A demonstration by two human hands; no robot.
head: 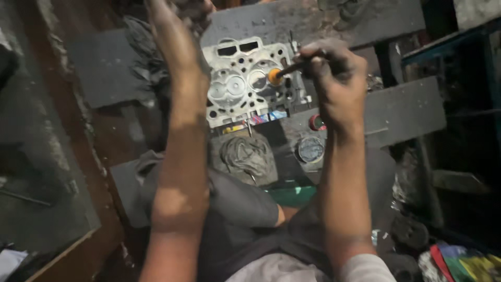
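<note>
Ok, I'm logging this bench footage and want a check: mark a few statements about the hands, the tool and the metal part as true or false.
1. The right hand holds a stick tool with an orange tip. True.
2. The orange tip sits on the cylinder head. True.
3. The left hand grips the stick tool too. False: it is raised left of the head, off the tool.
4. A crumpled rag lies on top of the head. False: it lies on the bench nearer the person.
5. A round tin sits below the right hand. True.

Crumpled rag beside round tin
</note>
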